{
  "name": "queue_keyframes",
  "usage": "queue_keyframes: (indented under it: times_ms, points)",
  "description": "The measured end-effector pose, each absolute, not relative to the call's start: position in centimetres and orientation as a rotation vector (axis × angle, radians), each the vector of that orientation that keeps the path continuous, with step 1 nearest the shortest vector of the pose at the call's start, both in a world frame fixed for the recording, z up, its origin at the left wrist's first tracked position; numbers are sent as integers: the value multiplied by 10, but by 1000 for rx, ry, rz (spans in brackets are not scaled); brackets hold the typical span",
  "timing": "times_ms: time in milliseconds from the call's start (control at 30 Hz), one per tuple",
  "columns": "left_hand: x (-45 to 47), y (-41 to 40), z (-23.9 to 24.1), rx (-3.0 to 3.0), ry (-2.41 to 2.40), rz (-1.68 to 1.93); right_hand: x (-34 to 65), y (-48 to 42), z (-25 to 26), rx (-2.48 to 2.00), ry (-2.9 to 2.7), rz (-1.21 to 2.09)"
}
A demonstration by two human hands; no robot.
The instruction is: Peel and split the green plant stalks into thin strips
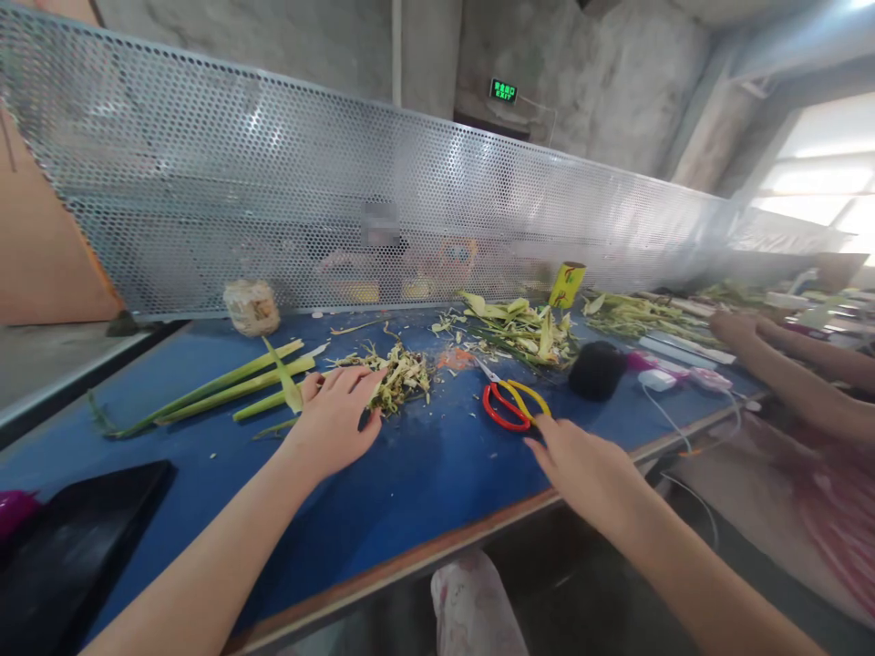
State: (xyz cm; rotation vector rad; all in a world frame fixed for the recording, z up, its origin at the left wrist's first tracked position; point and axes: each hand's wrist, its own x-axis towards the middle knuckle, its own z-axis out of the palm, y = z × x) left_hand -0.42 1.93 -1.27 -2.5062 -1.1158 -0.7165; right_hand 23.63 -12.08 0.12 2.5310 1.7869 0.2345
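Observation:
My left hand (336,415) lies flat on the blue table (424,474), fingers stretched toward a small heap of shredded leaf scraps (396,372). Several long green stalks (225,390) lie just left of it. My right hand (581,465) is stretched out over the table, its fingertips close to the handles of red and yellow scissors (509,405). Neither hand holds anything.
A perforated metal screen (342,200) runs along the table's far edge. A larger pile of leaf pieces (526,330), a yellow cup (567,284), a pale jar (252,306), a black round object (598,370) and a black tray (68,547) are on the table. Another person's arm (786,360) reaches in at right.

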Motion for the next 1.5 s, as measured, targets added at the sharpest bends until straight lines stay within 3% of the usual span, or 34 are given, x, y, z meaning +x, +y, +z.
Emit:
queue_keyframes:
  times_ms: [133, 367, 533, 700, 833, 1133, 1500]
  points:
    - [-4, 21, -13, -2521, -1109, -725, 261, -126, 6, 2617, 1437, 151]
    - [-4, 23, -16, -2532, -1075, -774, 312, -57, -2, 2483, 1823, 459]
    - [-6, 22, -13, -2515, -1084, -752, 329, -28, -16, 2436, 1901, 472]
    - [-4, 20, -13, -2535, -1075, -744, 341, -35, 4, 2503, 2045, 518]
    - [-2, 20, -14, -2558, -1069, -741, 344, -40, 21, 2630, 2537, 423]
    - [-5, 21, -15, -2573, -1071, -726, 331, 2, -20, 2280, 2352, 459]
    - [-3, 20, -12, -2591, -1045, -727, 323, 15, -16, 1867, 2258, 693]
